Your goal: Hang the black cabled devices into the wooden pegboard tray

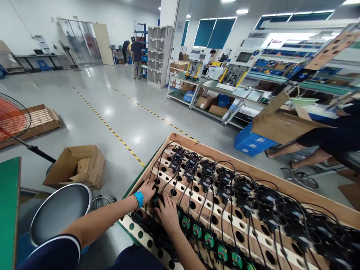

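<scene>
My left hand [146,191], with a blue wristband, has its fingers curled at a small black part with a green circuit board [157,201] near the left end of the wooden tray [191,141]. From the other side, my right hand [168,213] has its thumb and fingers bent onto the same part. My fingers hide much of it. Similar black parts with round green boards [209,240] stand in a row to its right. Farther back lie rows of black fan units [207,180] with black cables. More cables [165,240] lie bunched below my hands.
A round grey stool [63,210] and an open cardboard box [81,165] stand at the left, near a floor fan [12,118]. Blue crates [251,140] and a seated person [323,131] are at the right. Workbenches [202,84] line the back.
</scene>
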A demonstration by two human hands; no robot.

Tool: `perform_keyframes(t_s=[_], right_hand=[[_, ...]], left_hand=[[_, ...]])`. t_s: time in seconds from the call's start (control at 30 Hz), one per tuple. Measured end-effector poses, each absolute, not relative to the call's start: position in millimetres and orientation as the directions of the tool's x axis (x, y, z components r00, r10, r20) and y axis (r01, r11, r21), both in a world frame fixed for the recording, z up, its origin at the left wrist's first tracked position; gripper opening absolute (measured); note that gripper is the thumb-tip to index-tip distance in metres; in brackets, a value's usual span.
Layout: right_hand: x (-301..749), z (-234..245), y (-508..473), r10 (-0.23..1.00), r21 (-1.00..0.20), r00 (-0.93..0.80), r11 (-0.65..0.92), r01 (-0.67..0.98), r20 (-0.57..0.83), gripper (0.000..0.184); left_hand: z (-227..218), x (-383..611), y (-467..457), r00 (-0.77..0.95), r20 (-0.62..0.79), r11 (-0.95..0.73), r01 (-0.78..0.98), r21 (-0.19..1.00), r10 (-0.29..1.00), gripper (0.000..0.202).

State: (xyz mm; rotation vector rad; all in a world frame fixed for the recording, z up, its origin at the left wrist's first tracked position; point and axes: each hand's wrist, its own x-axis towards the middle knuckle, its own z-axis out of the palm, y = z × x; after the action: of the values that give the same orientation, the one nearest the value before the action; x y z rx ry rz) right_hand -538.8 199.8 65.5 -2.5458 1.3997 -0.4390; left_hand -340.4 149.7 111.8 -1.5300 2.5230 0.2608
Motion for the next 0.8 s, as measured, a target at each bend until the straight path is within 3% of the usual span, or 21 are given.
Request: perform_keyframes(t_s=[0.17,0.33,0.47,0.57,0.7,0.8], right_hand=[[-539.1,55.1,202.0,-0.844,-0.327,0.488,-0.536,-0.779,0.221,0.033],[-537.8,49.5,204.2,-0.822,-0.267,0.498,-0.563,-0.782,0.276,0.036],[-535.0,52.9,207.6,-0.840,-0.198,0.508,-0.540,-0.818,0.192,0.040],[-539.3,61.7,204.4,-0.851,-0.251,0.508,-0.524,-0.814,0.132,0.039],[-530.8,87.3,187.4,-0.900,-0.424,0.399,-0.435,-0.794,0.176,0.041],[-499.4,111.8,169.4,-0.913,-0.450,0.398,-0.395,-0.801,0.094,0.044]], left_hand=[[111.2,-339.0,159.3,-0.451,-0.235,0.439,-0.892,0.105,-0.861,0.040],[106.3,-342.2,162.8,-0.429,-0.228,0.422,-0.903,0.081,-0.874,0.042],[118.1,-355.0,163.1,-0.364,-0.250,0.354,-0.931,0.083,-0.897,0.042],[121.3,-365.2,186.8,-0.225,-0.229,0.202,-0.972,0.120,-0.947,0.049],[98.8,-370.0,246.8,0.096,-0.129,-0.117,-0.979,0.166,-0.987,0.067],[80.9,-366.5,276.7,0.161,-0.175,-0.195,-0.960,0.199,-0.971,0.078]])
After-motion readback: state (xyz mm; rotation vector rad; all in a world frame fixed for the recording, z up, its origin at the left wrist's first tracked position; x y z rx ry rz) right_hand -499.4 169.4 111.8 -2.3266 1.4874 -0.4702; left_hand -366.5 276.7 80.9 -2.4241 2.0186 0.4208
